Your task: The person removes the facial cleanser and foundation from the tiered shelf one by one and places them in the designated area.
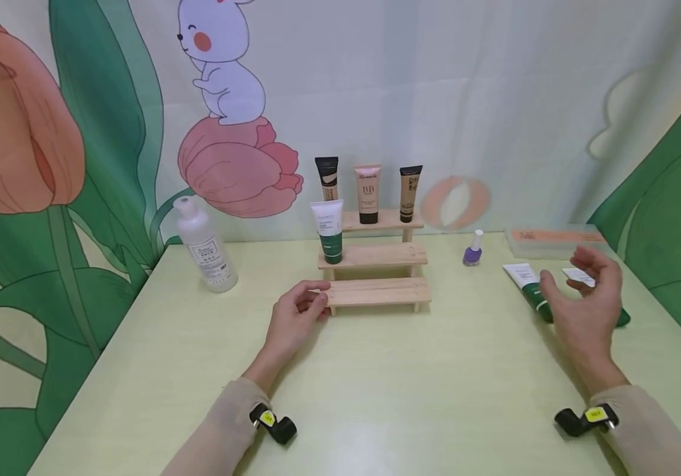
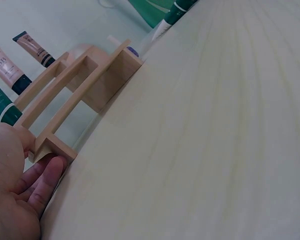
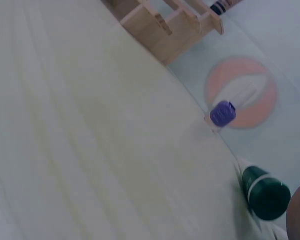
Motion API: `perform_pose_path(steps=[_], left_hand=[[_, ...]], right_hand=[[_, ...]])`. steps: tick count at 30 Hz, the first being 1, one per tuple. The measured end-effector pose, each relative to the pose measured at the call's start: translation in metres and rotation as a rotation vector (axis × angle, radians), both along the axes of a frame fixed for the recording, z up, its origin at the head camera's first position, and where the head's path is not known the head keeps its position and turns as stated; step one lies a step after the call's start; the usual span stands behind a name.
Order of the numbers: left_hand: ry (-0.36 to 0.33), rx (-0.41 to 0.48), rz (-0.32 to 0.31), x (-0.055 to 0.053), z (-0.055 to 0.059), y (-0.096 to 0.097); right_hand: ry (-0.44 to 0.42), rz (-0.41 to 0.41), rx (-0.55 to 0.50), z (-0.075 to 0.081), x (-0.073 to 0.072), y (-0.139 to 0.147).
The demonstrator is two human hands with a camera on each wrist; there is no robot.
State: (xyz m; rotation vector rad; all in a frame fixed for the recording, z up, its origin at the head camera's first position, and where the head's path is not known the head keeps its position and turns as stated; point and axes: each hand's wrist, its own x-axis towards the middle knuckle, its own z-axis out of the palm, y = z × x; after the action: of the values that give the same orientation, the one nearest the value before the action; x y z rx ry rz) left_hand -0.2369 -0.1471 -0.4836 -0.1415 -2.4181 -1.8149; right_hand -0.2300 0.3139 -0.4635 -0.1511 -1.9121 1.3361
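My left hand (image 1: 294, 316) grips the left end of a small three-step wooden stand (image 1: 379, 292); in the left wrist view its fingers (image 2: 47, 182) curl at the end of the lowest step. A white-and-green tube (image 1: 330, 231) stands on the middle step's left. On the top step are a black-capped tube (image 1: 330, 178), a pink BB tube (image 1: 368, 192) and a gold-and-black tube (image 1: 409, 193). My right hand (image 1: 589, 311) hovers at the right with fingers spread and bent, holding nothing. Beneath it lie a white-and-green tube (image 1: 527, 287) and another tube (image 1: 623, 317), partly hidden by the hand.
A purple nail polish bottle (image 1: 473, 250) stands right of the stand. Behind the lying tubes is a flat clear box (image 1: 557, 241). At the left stands a white pump bottle (image 1: 206, 248). A printed curtain (image 1: 465, 99) hangs along the table's back edge.
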Motion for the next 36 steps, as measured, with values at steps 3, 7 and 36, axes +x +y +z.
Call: perform_pose_path(steps=[3, 7, 36], left_hand=[[-0.011, 0.003, 0.004, 0.0, -0.001, 0.0], [-0.018, 0.015, 0.002, 0.0, -0.001, 0.0], [0.06, 0.025, -0.044, -0.002, -0.001, -0.004]], right_hand=[[0.004, 0.048, -0.041, 0.01, 0.001, -0.013], [0.042, 0.151, -0.067, 0.021, -0.003, -0.033], [0.025, 0.768, -0.057, 0.059, -0.057, -0.254]])
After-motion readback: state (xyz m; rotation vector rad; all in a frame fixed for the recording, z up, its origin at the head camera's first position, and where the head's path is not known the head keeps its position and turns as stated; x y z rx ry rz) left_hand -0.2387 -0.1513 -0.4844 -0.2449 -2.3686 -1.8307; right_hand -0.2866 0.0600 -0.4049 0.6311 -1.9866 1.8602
